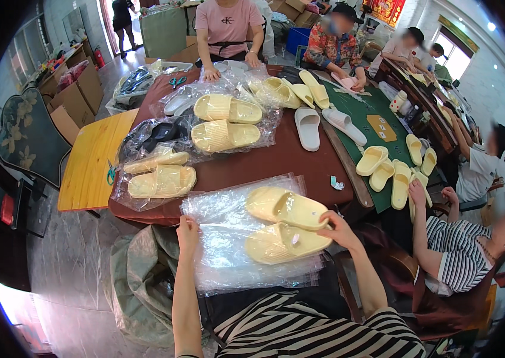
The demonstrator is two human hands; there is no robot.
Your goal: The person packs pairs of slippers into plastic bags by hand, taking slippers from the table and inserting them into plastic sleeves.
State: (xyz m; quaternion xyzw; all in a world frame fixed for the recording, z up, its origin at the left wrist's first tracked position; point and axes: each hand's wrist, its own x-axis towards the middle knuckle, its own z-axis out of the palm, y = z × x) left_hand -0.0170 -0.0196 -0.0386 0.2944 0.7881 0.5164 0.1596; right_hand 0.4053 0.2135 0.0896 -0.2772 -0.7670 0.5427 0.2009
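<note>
- Two pale yellow slippers (285,224) lie lower centre on a stack of clear plastic bags (228,250).
- Right hand (337,228) grips one slipper's edge.
- Left hand (187,230) pinches the bags' left edge.
- Two bagged slipper pairs (160,176) rest farther up the table (276,161).

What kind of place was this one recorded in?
Most likely a small workshop where slippers are packed by hand. Several people sit around a brown table strewn with yellow slippers in clear bags. The right hand holds a slipper pair, the left hand a stack of bags. Cardboard boxes stand behind.
</note>
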